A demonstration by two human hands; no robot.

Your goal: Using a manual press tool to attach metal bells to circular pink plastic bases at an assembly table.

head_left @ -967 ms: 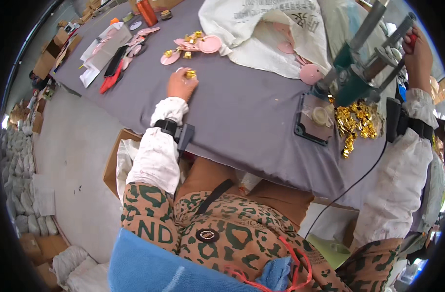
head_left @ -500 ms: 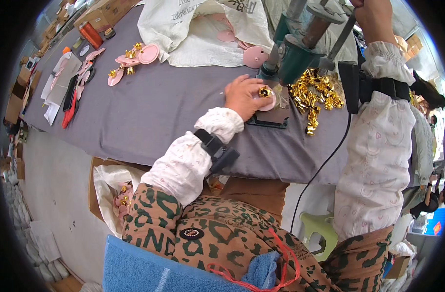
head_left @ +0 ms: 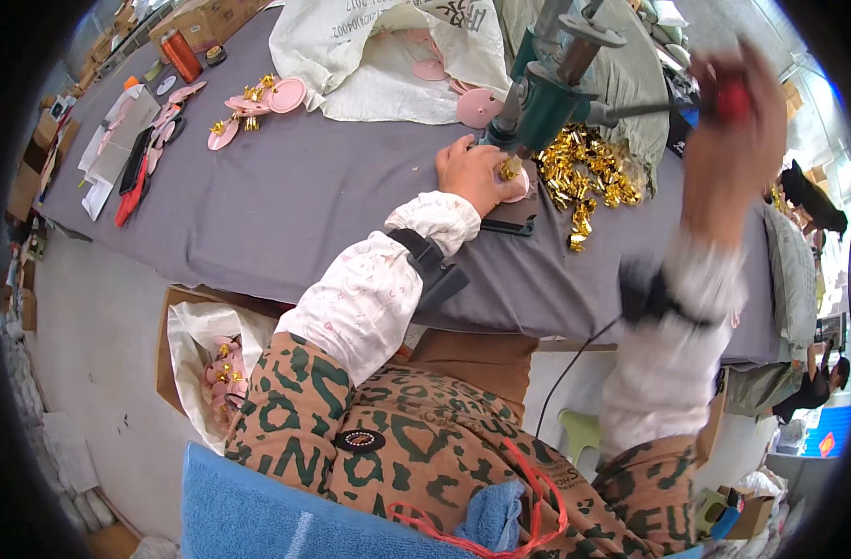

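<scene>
Lowering the red-knobbed grey lever (head_left: 647,109), your right hand (head_left: 735,140) gripping: pressing seems underway.
Green metal press (head_left: 548,110) nears shiny gold piece (head_left: 509,170); your left hand (head_left: 475,177) pinches the flat pink disc (head_left: 522,189).

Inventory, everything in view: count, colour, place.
Tablecloth: one, grey, on table
Press: one, green, table right
Gold pieces: many, gold, right of press
Disc: one, pink, under press
Sack: one, white, far side
Disc cluster: several, pink and gold, left of sack
Cylinder: one, orange, far left
Slab: one, black, table left
Cartons: several, brown, around table
Bag: one, white, in near carton
Stool: one, green, below table
Towel: one, blue, lower edge
Co-worker: at least one, black top, far right
Left hand: one, white-sleeved, at disc
Right hand: one, white-sleeved, at red knob
</scene>
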